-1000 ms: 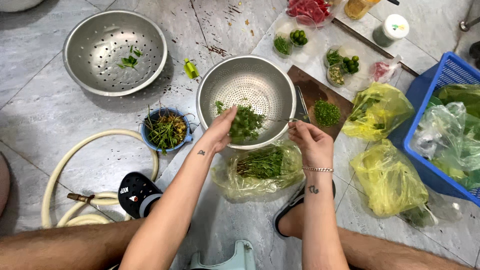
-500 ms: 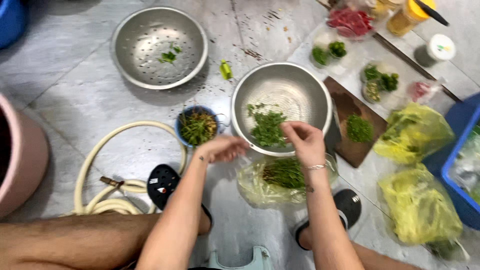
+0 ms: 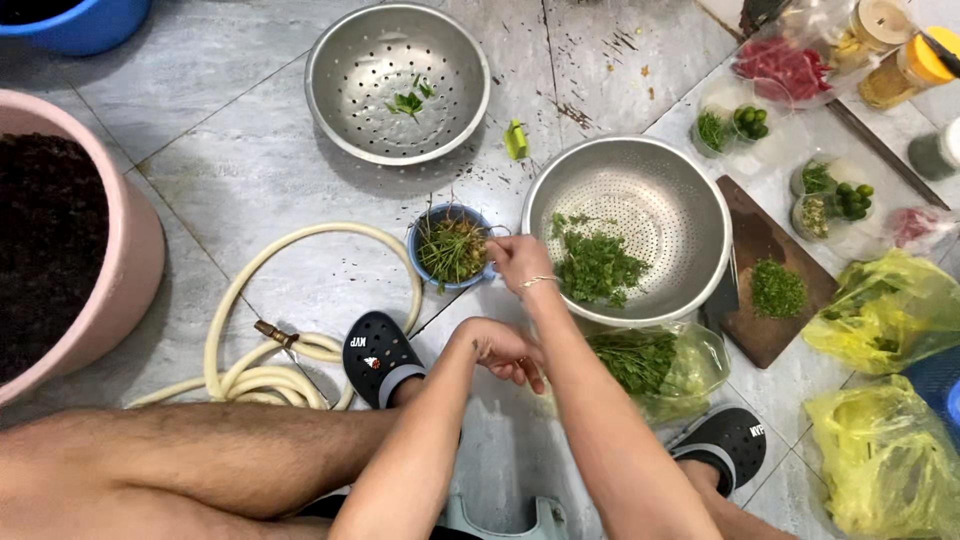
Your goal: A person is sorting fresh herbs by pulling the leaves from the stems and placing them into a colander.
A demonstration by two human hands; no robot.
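Down at the frame's lower edge both forearms run out of view, and the left arm crosses under the right, so part of the left hand (image 3: 505,350) is masked. That hand sits just below centre, fingers curled in loosely; whether it pinches anything I cannot tell. Right hand (image 3: 518,262) reaches up and left across the body, wrist bent, a thin bracelet on it, fingertips bunched at the rim of the small blue bowl (image 3: 452,247), just left of centre. It looks closed on a stem or two, though the bits are too small to be sure. Stems and scraps fill that bowl.

Right of the hand stands the big colander (image 3: 640,200), centre right, with a heap of picked herbs (image 3: 598,267) in its lower left part. Below it a clear bag (image 3: 690,365) of greens lies half covered by the right forearm. Upper centre, a second colander (image 3: 398,80) holds only a few leaves.

Far left, a pink tub (image 3: 140,250) is cut off by the frame, its dark contents hard to read. A hose (image 3: 240,300) coils beside a black clog (image 3: 375,350). At the right edge, yellow bags (image 3: 885,310) are partly cropped, and a cutting board (image 3: 760,250) carries chopped greens.
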